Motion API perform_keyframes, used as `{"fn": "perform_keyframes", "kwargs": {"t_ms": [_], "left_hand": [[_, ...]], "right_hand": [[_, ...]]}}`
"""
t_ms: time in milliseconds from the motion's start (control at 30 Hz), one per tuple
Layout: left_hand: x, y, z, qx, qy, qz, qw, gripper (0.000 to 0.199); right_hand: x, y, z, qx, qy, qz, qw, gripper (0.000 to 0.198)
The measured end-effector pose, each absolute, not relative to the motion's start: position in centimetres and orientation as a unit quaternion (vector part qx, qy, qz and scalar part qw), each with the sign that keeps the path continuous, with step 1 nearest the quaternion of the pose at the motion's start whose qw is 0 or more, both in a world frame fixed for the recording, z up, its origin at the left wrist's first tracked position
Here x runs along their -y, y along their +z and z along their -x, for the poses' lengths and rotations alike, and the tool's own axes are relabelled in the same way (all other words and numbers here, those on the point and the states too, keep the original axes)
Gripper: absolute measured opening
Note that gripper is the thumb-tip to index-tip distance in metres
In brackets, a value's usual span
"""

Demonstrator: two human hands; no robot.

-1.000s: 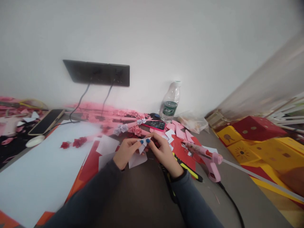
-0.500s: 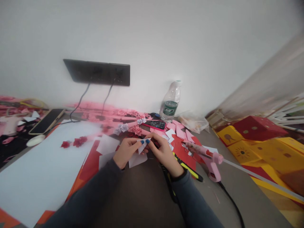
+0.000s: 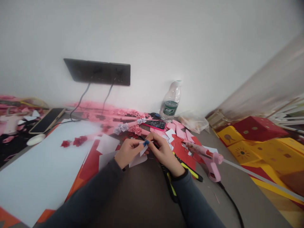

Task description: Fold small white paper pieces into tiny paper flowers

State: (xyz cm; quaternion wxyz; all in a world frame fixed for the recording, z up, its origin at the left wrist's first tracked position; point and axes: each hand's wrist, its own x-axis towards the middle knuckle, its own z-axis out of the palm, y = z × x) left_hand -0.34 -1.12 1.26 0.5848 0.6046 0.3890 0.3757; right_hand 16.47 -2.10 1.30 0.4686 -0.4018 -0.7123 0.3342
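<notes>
Between my two hands is a small folded piece of white paper. My left hand pinches it from the left, thumb on top. My right hand grips it from the right, its thumb meeting the left thumb at the paper's upper edge. The other fingertips are mostly hidden behind the paper. Loose white paper squares lie beside and below the left hand. Under the right wrist, black-and-yellow scissors rest partly covered by the sleeve. A pink glue gun stands to the right of them.
A clear bottle stands by the wall behind a phone. Pink paper roses and scraps are strewn along the back. Large white sheets cover the left side. Yellow and red boxes sit at the right. The glue gun's cord trails forward.
My thumbs have come together over the paper, and the paper looks narrower, folded or turned. Both hands stay in nearly the same place.
</notes>
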Motion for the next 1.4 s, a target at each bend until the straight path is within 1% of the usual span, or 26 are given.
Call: {"fn": "perform_keyframes", "kwargs": {"t_ms": [200, 333, 433, 600, 667, 733, 800, 867, 967, 1067, 1167, 1267, 1400], "left_hand": [[1.1, 0.9, 0.1, -0.39, 0.381, -0.559, 0.625, 0.038], [1.1, 0.9, 0.0, -0.391, 0.385, -0.549, 0.63, 0.042], [1.0, 0.8, -0.1, -0.388, 0.389, -0.534, 0.642, 0.044], [0.8, 0.7, 0.1, -0.39, 0.404, -0.521, 0.643, 0.039], [0.6, 0.7, 0.3, -0.391, 0.434, -0.519, 0.624, 0.036], [0.5, 0.6, 0.5, -0.385, 0.457, -0.542, 0.592, 0.033], [0.5, 0.4, 0.6, -0.379, 0.463, -0.576, 0.557, 0.031], [0.5, 0.2, 0.6, -0.382, 0.458, -0.602, 0.531, 0.029], [0.6, 0.0, 0.6, -0.403, 0.446, -0.624, 0.499, 0.027], [0.7, 0.0, 0.6, -0.42, 0.461, -0.647, 0.44, 0.019], [0.7, 0.2, 0.5, -0.418, 0.474, -0.672, 0.385, 0.015], [0.7, 0.4, 0.4, -0.417, 0.473, -0.69, 0.355, 0.011], [0.7, 0.5, 0.5, -0.407, 0.479, -0.705, 0.329, 0.014]], "right_hand": [[1.9, 0.7, -16.6, 0.674, 0.362, 0.414, 0.493, 0.038], [1.9, 0.5, -16.6, 0.682, 0.362, 0.404, 0.49, 0.031], [1.8, 0.5, -16.5, 0.679, 0.359, 0.393, 0.505, 0.027], [1.7, 0.2, -16.5, 0.644, 0.368, 0.39, 0.545, 0.019], [1.7, 0.2, -16.5, 0.639, 0.382, 0.393, 0.54, 0.018], [1.8, 0.4, -16.4, 0.651, 0.391, 0.402, 0.512, 0.018], [2.0, 0.8, -16.4, 0.676, 0.378, 0.416, 0.476, 0.02], [2.1, 1.1, -16.4, 0.693, 0.361, 0.422, 0.46, 0.021], [2.1, 1.3, -16.4, 0.705, 0.339, 0.42, 0.459, 0.02], [2.1, 1.0, -16.4, 0.716, 0.321, 0.413, 0.463, 0.019], [2.1, 0.7, -16.3, 0.735, 0.298, 0.401, 0.46, 0.021], [2.1, 0.7, -16.2, 0.741, 0.291, 0.398, 0.456, 0.022], [2.2, 0.8, -16.3, 0.73, 0.306, 0.402, 0.46, 0.022]]}}
